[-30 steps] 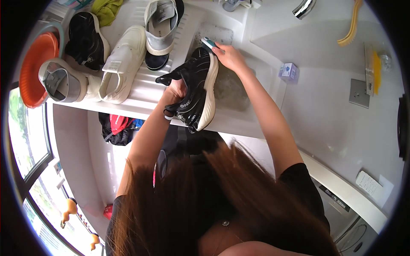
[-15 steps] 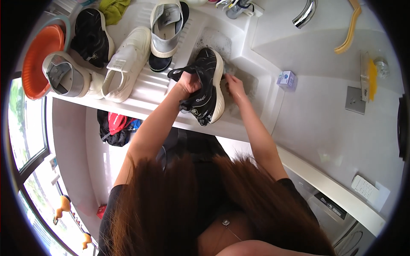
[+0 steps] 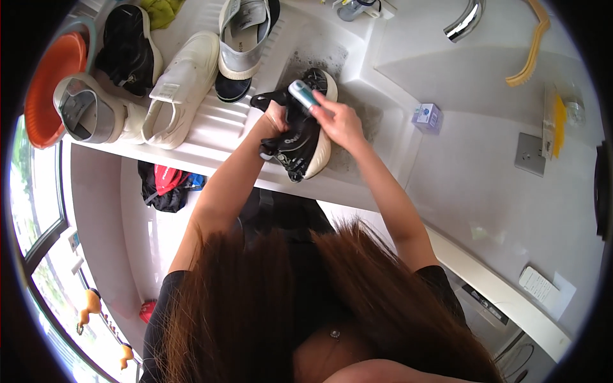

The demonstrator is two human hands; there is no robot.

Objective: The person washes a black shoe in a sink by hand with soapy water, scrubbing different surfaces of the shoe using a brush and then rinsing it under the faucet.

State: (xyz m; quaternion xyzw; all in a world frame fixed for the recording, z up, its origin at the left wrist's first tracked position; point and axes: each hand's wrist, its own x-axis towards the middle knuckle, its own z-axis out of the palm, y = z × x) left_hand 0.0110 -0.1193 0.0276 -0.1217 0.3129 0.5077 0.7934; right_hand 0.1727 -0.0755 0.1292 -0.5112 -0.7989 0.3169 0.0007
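Over the sink (image 3: 399, 137), a wet black sneaker (image 3: 300, 143) with a thick white sole is held up on its side. My left hand (image 3: 278, 117) is closed around the shoe's opening, its fingers partly hidden inside. My right hand (image 3: 340, 121) grips a small scrubbing brush (image 3: 302, 94) with a rounded teal-and-white back. The brush lies over the upper near the toe; its bristles are hidden. Shallow water with suds shows in the basin beyond the shoe.
On the ribbed drainboard (image 3: 220, 121) at left stand a white sneaker (image 3: 185, 83), grey-lined white shoes (image 3: 89, 112) and another black sneaker (image 3: 128, 51). An orange basin (image 3: 57, 89) leans beyond them. At right are a small box (image 3: 426, 118), a faucet (image 3: 465, 22) and a yellow long-handled brush (image 3: 533, 48).
My right hand has come up from beside the sole, bringing the brush over the shoe's upper. The sneaker stays in my left hand, shifted slightly. The whole view has moved a little.
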